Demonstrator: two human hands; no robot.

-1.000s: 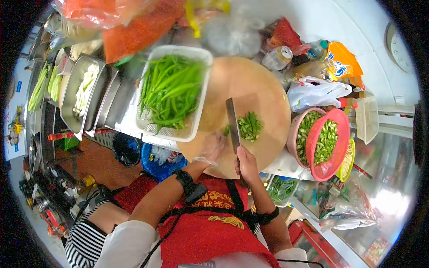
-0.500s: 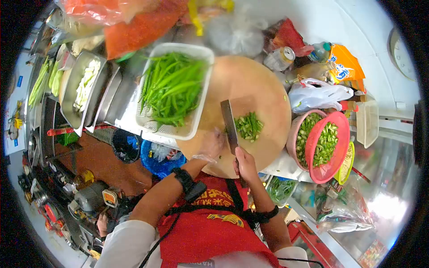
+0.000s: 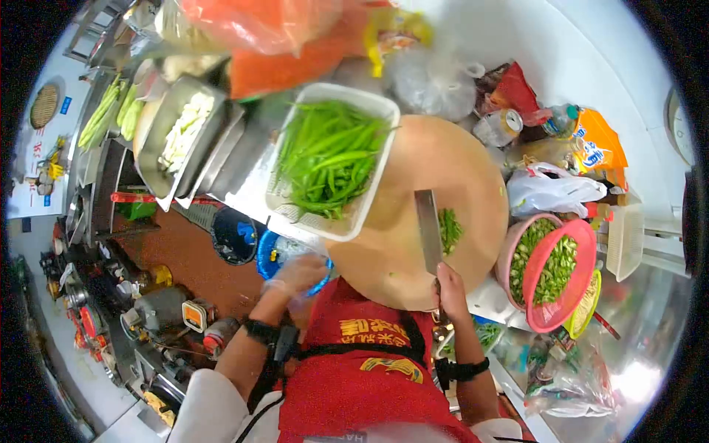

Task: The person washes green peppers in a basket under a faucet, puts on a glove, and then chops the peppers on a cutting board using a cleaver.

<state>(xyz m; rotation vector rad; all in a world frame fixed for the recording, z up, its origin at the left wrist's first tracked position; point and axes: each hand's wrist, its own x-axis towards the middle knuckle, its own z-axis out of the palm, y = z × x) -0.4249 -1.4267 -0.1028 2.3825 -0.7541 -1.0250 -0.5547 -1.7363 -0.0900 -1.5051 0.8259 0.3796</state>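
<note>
My right hand (image 3: 450, 289) is wrapped round the handle of a cleaver (image 3: 427, 230), whose broad blade stands over a round wooden chopping board (image 3: 384, 269). Just right of the blade lies a small heap of cut green chillies (image 3: 450, 230), partly hidden by it. Away from the board, my left hand (image 3: 299, 273) hovers above a blue-lined bin (image 3: 270, 255). Clear plastic seems to cover that hand, and motion blurs its fingers. A white basket (image 3: 392, 140) of whole green chillies (image 3: 329, 155) overlaps the board's left edge.
Right of the board, a pink basin (image 3: 504, 266) and a tilted pink colander (image 3: 587, 244) hold cut chillies. Steel trays (image 3: 210, 122), one with pale pieces, stand at left. Bags and a can (image 3: 498, 127) crowd the back. A dark bin (image 3: 235, 236) is on the floor.
My left hand has left the board beside the cleaver and moved left over the blue-lined bin. The right hand still grips the cleaver. The whole view has shifted.
</note>
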